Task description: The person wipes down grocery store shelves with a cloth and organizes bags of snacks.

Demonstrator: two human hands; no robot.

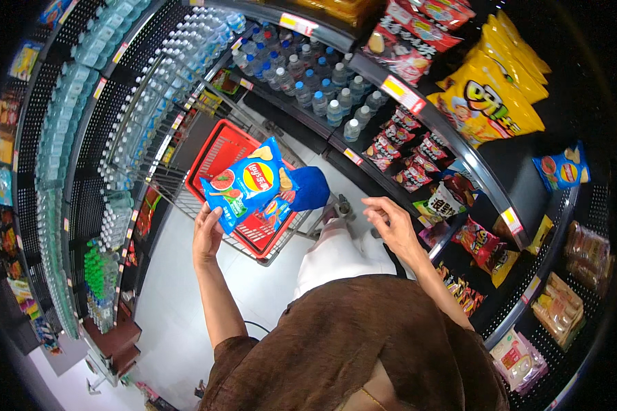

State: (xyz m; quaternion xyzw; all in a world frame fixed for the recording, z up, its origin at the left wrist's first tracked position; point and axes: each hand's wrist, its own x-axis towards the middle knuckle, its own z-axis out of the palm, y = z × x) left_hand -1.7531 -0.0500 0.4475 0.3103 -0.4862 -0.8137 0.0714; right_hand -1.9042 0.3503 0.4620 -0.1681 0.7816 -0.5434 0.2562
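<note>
My left hand [209,231] grips the lower left corner of a blue bag of Lay's chips [247,180], holding it above a red plastic basket [198,169]. The basket stands in a metal shopping cart [259,259]. A second blue chip bag [273,213] lies in the basket, partly covered by the held one. A dark blue cloth item [311,189] is at the basket's right rim. My right hand [391,221] hangs at the right with bent fingers, holding nothing, between the cart and the snack shelf.
Shelves on the left carry rows of water bottles [56,154]. Ahead are more small bottles [319,103]. The right shelf edge [457,138] curves close by, with large yellow snack bags [488,97], red snack packs [406,36] and another blue chip bag [563,167].
</note>
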